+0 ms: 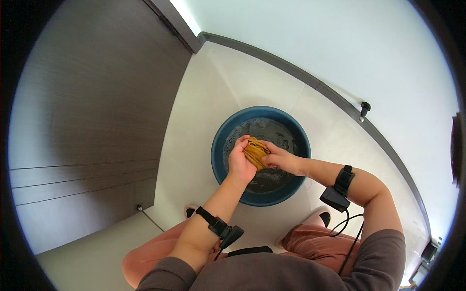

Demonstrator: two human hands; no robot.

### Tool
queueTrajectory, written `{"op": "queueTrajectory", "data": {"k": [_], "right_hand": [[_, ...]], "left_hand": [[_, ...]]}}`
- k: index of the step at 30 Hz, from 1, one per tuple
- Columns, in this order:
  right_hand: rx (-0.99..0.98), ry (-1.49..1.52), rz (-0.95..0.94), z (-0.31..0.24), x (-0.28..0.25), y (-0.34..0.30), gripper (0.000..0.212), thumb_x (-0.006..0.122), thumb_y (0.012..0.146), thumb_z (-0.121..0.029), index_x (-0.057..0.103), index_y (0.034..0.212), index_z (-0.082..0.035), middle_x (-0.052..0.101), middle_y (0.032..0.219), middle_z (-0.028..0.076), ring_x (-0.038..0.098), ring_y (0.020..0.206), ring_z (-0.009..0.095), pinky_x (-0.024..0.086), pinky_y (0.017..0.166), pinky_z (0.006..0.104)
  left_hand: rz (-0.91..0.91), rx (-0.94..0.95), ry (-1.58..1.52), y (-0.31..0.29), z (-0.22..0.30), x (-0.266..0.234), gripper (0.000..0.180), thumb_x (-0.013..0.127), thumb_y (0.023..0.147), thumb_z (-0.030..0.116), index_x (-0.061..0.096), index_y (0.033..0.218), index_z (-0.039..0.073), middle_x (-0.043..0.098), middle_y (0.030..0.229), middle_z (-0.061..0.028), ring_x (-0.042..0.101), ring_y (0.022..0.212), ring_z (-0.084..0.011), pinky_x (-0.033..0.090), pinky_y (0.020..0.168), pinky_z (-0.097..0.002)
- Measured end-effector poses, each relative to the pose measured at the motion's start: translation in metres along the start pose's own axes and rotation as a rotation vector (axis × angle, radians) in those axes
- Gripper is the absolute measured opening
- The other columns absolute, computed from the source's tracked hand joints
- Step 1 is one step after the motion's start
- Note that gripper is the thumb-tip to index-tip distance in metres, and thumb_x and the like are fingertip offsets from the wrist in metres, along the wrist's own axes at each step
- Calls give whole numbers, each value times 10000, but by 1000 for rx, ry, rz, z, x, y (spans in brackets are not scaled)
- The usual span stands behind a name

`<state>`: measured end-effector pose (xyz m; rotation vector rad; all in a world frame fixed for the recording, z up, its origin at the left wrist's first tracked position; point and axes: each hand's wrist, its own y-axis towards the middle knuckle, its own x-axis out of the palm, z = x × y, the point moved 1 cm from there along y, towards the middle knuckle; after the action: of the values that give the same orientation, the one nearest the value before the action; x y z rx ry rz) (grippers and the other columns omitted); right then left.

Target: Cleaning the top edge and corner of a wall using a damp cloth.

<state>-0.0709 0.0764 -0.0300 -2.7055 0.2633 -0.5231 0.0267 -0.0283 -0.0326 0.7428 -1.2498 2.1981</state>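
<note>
A bunched mustard-yellow cloth is gripped between my two hands over a round blue basin. Dark, sudsy water fills part of the basin. My left hand wraps the cloth from its left side, fingers curled along the top. On the other side, my right hand closes on the cloth with thumb and fingers. The cloth is folded and crumpled, and its lower part is partly hidden by the hands.
A dark wooden door stands at the left. A white wall with a grey baseboard runs along the far right, with a black door stop near it. The basin rests on pale floor tiles, close to my feet.
</note>
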Motion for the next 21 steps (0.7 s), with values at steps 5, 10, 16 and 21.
{"op": "queueTrajectory", "data": {"k": [5, 10, 16, 21], "right_hand": [[-316, -440, 107, 17, 4, 0, 759, 728, 657, -202, 328, 1263, 18, 491, 1160, 179, 471, 1104, 245, 361, 950, 320], [81, -370, 215, 6, -1, 14, 504, 697, 625, -123, 500, 1064, 28, 595, 929, 140, 575, 858, 237, 460, 769, 334], [460, -119, -2, 5, -33, 5, 135, 621, 662, -37, 555, 779, -50, 540, 630, 27, 466, 527, 99, 368, 461, 225], [523, -161, -266, 10, -33, 11, 111, 615, 676, -51, 561, 774, -58, 544, 641, 19, 469, 532, 99, 370, 472, 225]], "left_hand": [[55, -102, -138, -2, 3, 6, 170, 399, 838, 100, 507, 969, 78, 553, 976, -102, 525, 950, -261, 411, 880, -415], [-170, -66, 78, 6, 12, -13, 367, 438, 772, 64, 469, 1138, 53, 474, 1122, -156, 494, 1012, -293, 393, 908, -418], [-355, 313, 1652, -7, 20, -9, 744, 609, 675, -20, 288, 1325, 145, 202, 1337, -179, 402, 1132, -369, 384, 949, -398], [-476, 585, 1984, -19, 5, -5, 820, 689, 638, -2, 284, 1331, 166, 374, 1230, -148, 487, 1040, -374, 447, 856, -403]]}}
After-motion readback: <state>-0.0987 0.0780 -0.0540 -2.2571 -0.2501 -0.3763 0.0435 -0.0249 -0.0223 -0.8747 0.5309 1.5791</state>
